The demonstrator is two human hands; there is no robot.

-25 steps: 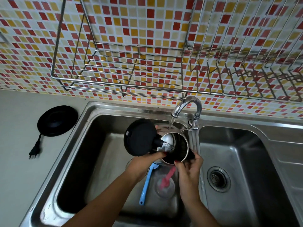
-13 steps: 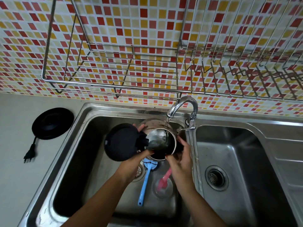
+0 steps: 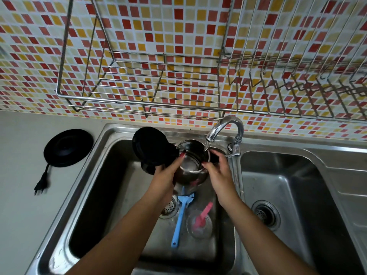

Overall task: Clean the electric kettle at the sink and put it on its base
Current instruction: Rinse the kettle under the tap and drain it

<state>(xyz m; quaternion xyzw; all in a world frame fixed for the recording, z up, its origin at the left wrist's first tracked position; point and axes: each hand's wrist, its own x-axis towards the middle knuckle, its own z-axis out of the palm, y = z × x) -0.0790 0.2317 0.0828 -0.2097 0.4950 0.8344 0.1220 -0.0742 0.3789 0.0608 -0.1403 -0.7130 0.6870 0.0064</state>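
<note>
A steel electric kettle (image 3: 191,165) with its black lid (image 3: 149,144) swung open to the left is held over the left sink basin, its mouth under the tap (image 3: 222,127). Water runs from the tap into it. My left hand (image 3: 168,171) grips the kettle at its black handle on the left side. My right hand (image 3: 217,171) holds the kettle's right rim with curled fingers. The round black kettle base (image 3: 68,147) lies on the counter at the left, its cord and plug (image 3: 41,184) trailing toward me.
In the left basin (image 3: 119,195) lie a blue utensil (image 3: 181,213) and a clear glass (image 3: 199,225) with a pink utensil in it, by the drain. The right basin (image 3: 297,195) has its own drain. A wire dish rack (image 3: 158,80) hangs on the tiled wall above.
The kettle has moved back and up in the basin, staying under the running tap, and its lid has swung farther back. Both hands stayed on it.
</note>
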